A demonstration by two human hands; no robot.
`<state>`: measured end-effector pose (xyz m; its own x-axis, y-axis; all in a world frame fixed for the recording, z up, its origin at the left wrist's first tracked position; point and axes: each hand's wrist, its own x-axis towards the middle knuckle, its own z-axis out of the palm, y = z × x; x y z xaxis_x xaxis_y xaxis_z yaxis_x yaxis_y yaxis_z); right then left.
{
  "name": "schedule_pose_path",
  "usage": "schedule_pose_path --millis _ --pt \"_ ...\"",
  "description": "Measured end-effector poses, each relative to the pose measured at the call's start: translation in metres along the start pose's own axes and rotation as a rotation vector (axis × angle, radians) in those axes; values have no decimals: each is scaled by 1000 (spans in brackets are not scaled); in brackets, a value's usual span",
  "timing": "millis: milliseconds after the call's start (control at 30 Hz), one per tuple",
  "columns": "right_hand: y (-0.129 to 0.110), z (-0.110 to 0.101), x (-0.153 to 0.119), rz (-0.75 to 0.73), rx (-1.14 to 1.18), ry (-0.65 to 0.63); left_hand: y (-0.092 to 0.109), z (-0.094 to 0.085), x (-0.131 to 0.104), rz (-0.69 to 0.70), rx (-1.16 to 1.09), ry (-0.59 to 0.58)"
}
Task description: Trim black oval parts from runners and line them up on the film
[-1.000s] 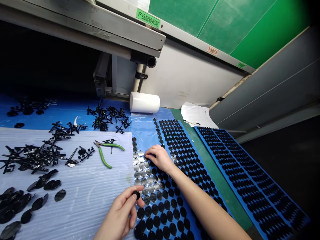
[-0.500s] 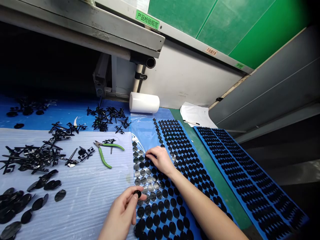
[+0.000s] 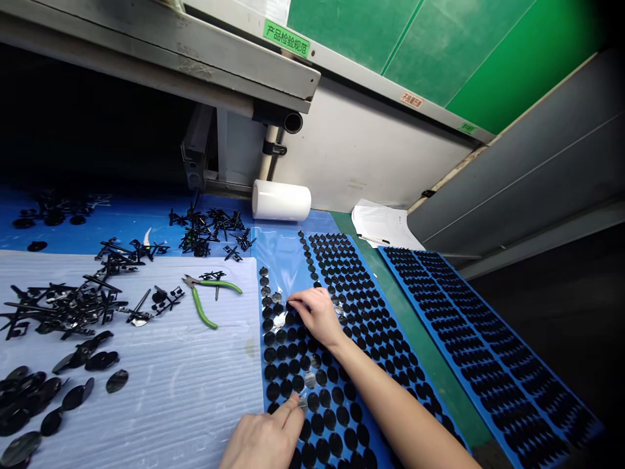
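My right hand (image 3: 318, 318) is closed, its thumb and index fingertip pinching the edge of a black disc (image 3: 290, 305) low over the blue sheet (image 3: 277, 247). Round black discs (image 3: 313, 400) lie in rows on this sheet, some shining with reflected light. Nearer me, my left hand (image 3: 266, 433) is palm down with its fingers together, the fingertips on the rows at the sheet's left side. Whatever it may hold is hidden under the fingers. Loose black discs (image 3: 117, 381) lie on the white foam sheet (image 3: 195, 384) to the left.
Green-handled cutters (image 3: 205, 306) lie open on the foam sheet. Black plastic sprue pieces (image 3: 68, 306) are piled left of them. A white roll (image 3: 282, 200) stands against the back panel. At right, papers with a pen (image 3: 374, 239) and another blue sheet of black parts (image 3: 481, 339).
My left hand has turned palm down and moved right onto the disc rows; the black disc it held is out of sight. My right hand has shifted slightly right.
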<state>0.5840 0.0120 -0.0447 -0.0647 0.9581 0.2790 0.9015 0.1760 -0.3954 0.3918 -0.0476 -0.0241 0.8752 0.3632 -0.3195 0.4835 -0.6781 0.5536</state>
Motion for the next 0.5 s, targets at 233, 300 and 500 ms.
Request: schedule_pose_path --millis 233,300,500 --pt "4 -4 6 17 42 -40 -1 10 2 -5 14 29" --pt "2 -1 8 9 40 -81 -1 6 1 -7 -21 19" --pt "0 4 12 5 7 -167 1 -2 -1 -5 -134 13"
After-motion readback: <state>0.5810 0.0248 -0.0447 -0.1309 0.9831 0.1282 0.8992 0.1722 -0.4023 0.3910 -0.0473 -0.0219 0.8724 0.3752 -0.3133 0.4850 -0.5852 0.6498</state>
